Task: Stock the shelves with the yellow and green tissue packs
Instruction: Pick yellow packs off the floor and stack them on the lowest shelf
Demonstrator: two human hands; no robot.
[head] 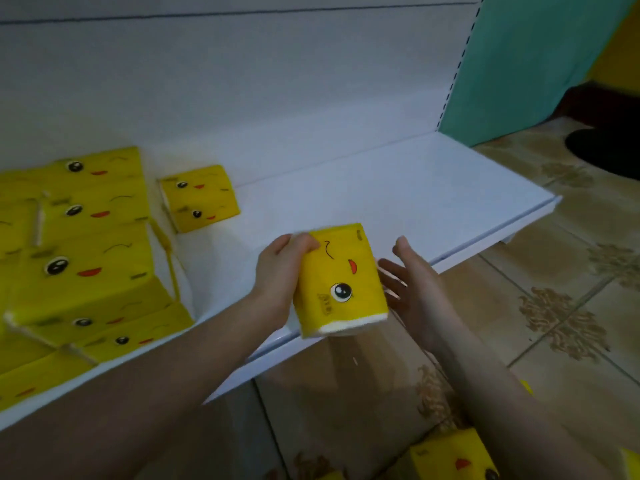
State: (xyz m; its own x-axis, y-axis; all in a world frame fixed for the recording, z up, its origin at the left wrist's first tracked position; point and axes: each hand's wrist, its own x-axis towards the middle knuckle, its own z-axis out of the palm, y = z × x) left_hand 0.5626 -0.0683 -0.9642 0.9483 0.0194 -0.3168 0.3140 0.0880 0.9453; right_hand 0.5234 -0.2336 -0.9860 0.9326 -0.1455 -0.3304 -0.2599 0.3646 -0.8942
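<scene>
Over the front edge of the white shelf [398, 188], a yellow tissue pack [341, 278] is hovering, cartoon face up. The left hand [280, 271] is gripping its 10 o'clock corner, while the right hand [412, 282] is lying straight-fingered at 3 o'clock, perhaps touching it. At 9 o'clock, stacked yellow packs [86, 244] are sitting. Patterned floor tiles [571, 306] are showing at 4 o'clock, a teal panel [519, 64] at 1 o'clock. The pack's small print is showing only as a blur.
</scene>
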